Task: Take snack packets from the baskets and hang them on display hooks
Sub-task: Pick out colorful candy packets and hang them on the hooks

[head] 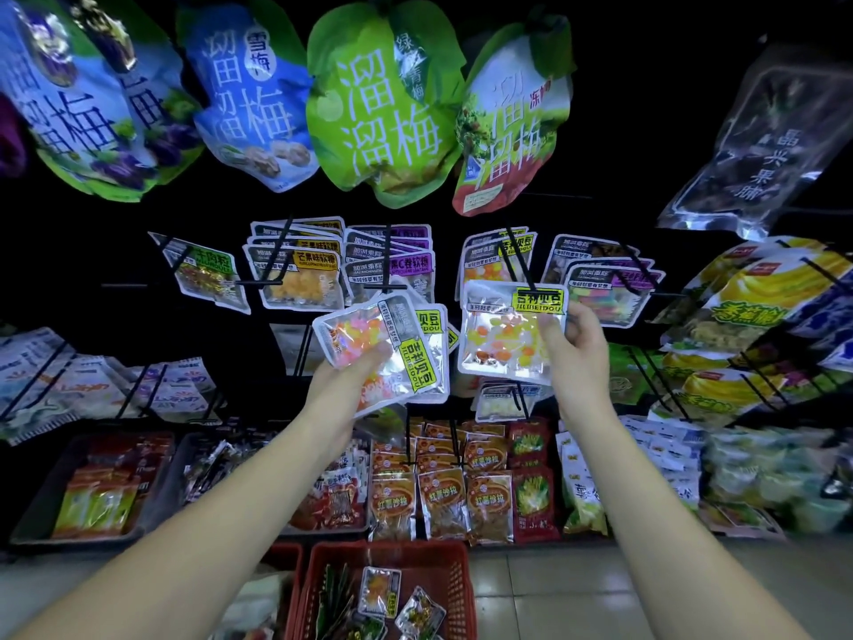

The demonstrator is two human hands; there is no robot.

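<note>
My left hand (357, 378) grips a fanned stack of silver candy packets (392, 351) with yellow-green labels, held tilted at centre. My right hand (579, 344) pinches one matching candy packet (507, 334) by its right edge, upright. The top of that packet sits at the tip of a black display hook (524, 265), where more of the same packets hang behind it. Whether the packet's hole is on the hook cannot be told. A red basket (443, 565) on the floor below holds a few more small packets (378, 591).
Neighbouring hooks carry mango and purple candy packets (304, 279) to the left and more packets (609, 288) to the right. Large plum bags (383, 103) hang overhead. Trays of red and orange snack packs (443, 496) line the lower shelf. Banana-print bags (757, 307) fill the right.
</note>
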